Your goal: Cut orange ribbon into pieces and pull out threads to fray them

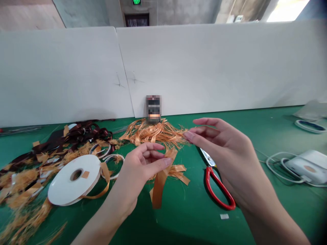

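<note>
Left hand (141,163) pinches tan ribbon (160,182), likely steadying it.
Right hand (226,141) half-curled, grip unclear; scissors (208,170) at four o'clock, apparently for reach.

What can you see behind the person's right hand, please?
Partly behind the right hand, the scissors lie on the green table, with one red handle loop and some of the metal showing. Whatever the hand and wrist cover, including any second loop, cannot be seen.

Glare burns a white patch (288,10) beyond the desk's (189,214) far edge, at right; soft shadow dims its near edge, the hands (143,163) look fairly sharp, and a small box (153,108) is pixelated.
</note>
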Motion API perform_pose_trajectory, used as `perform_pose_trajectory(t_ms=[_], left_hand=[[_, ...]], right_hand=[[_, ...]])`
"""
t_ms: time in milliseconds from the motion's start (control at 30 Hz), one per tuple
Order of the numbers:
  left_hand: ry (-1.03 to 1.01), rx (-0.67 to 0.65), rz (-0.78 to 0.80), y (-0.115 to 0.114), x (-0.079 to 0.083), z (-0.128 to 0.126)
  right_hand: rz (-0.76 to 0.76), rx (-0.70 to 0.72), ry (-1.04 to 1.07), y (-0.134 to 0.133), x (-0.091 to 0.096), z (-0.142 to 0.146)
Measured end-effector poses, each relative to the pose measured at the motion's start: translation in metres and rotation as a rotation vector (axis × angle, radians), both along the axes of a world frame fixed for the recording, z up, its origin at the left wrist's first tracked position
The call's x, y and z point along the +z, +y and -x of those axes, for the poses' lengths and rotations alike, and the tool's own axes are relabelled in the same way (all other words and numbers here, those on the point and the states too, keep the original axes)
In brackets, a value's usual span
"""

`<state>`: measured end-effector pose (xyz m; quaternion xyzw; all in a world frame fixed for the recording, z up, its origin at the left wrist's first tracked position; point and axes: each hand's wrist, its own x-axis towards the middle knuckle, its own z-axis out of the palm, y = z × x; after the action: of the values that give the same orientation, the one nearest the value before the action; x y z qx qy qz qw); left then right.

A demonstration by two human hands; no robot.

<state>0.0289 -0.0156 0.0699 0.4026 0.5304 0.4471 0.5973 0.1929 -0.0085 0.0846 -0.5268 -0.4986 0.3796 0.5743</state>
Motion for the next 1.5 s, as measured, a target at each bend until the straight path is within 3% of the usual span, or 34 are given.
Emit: perform_pose_trajectory(t_ms=[233,533,733,867,1100,1500], left_hand=[[-0.054,-0.036,0.013,0.001,0.000,0.001],[-0.001,-0.035,-0.010,0.002,-0.004,0.000],[-0.011,-0.078,-0.020,0.008,-0.014,0.000],[-0.010,-0.100,-0.024,0.014,-0.020,-0.002],[-0.063,-0.160,-0.028,0.011,-0.021,-0.013],[-0.020,-0.212,-0.121,0.011,-0.025,-0.009]], right_hand=[[0.236,0.256,-0.024,-0.001,0.004,0.005],[0.196,0.246,-0.109,0.002,-0.001,-0.004],[0.068,0.132,-0.137,0.003,0.000,-0.013],[0.070,0.053,-0.181,0.005,-0.001,-0.013],[0.240,0.291,-0.225,0.007,-0.006,-0.009],[0.265,0.227,-0.289,0.005,-0.002,-0.014]])
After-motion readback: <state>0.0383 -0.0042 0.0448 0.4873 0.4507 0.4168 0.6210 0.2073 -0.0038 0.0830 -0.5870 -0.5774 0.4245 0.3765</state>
